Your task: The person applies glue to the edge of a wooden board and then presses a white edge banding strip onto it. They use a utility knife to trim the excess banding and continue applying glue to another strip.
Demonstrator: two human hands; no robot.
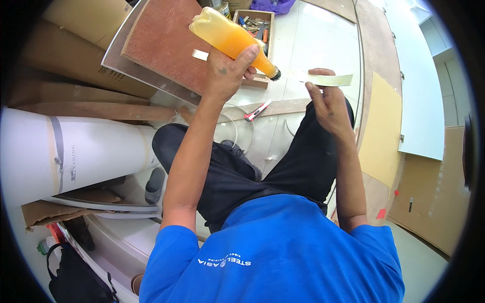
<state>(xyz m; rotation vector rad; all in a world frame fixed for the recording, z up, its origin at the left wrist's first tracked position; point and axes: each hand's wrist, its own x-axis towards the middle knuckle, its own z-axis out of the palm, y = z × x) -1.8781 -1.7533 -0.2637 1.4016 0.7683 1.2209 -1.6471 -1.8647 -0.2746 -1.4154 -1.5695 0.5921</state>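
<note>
My left hand [225, 73] is wrapped round a clear plastic bottle [227, 38] of orange-yellow liquid. The bottle is tilted, its dark-tipped neck [275, 76] pointing down and to the right. A short white piece [200, 54] juts out beside the left hand; whether that hand holds it too, I cannot tell. Between the thumb and fingers of my right hand [328, 103] is a thin, pale yellowish strip [331, 80], lying roughly level. Its left end reaches toward the bottle's tip, and I cannot make out whether they touch.
A red utility knife [257, 111] lies on the floor between my legs. Beyond the bottle stands a wooden tray [271, 30] of tools. Reddish-brown board [166, 40], cardboard [76, 55] and a big white roll [96, 149] crowd the left. Long panels [381, 131] run along the right.
</note>
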